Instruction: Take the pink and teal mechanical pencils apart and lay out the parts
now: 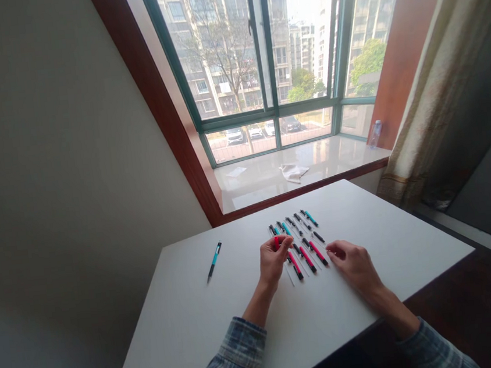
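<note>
Several red, teal and black pen parts lie in rows near the far middle of the white table. My left hand is closed around a red pen piece at the left end of the rows. My right hand rests on the table just right of the red pens, fingers curled, its fingertips close to the nearest one. I see nothing in the right hand.
A single teal pen lies apart on the left of the table. Behind the table is a window sill with a white cloth and a small bottle. A curtain hangs at right.
</note>
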